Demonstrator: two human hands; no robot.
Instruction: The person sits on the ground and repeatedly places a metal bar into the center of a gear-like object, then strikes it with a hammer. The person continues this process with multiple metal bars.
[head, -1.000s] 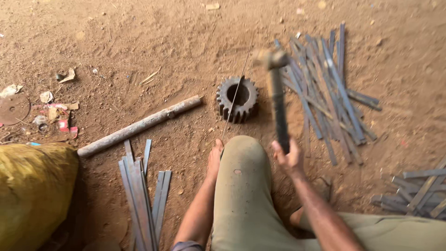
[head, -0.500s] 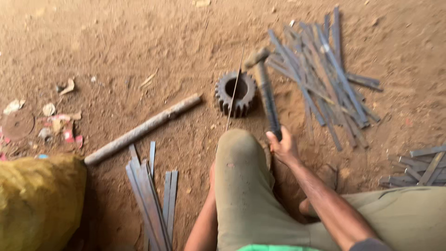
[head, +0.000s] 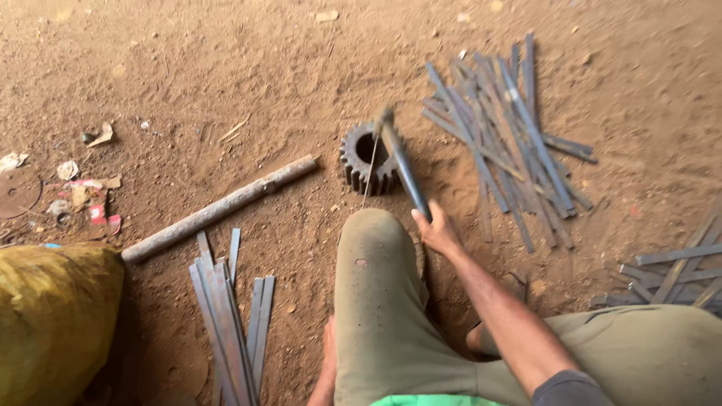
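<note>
**At twelve o'clock from your knee: hammer over the gear**

Your right hand [head: 436, 231] grips the hammer [head: 400, 159] handle, its head over the toothed gear [head: 359, 167] on the dirt floor [head: 226, 68]. Loose metal strips [head: 504, 135] lie at two o'clock, a pipe [head: 218, 208] at ten. Your left hand [head: 329, 361] sits mostly hidden behind your knee; its grip can't be told.

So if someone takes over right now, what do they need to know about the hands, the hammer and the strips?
Right hand: gripping the hammer by its handle, head down over the gear.
Left hand: low beside the knee, mostly hidden; cannot tell if it holds anything.
A thin strip stands against the gear.
Pile of strips right of the gear; neat bundle to the left; pipe beside it.
Done or left: cannot tell which pile is worked.
</note>
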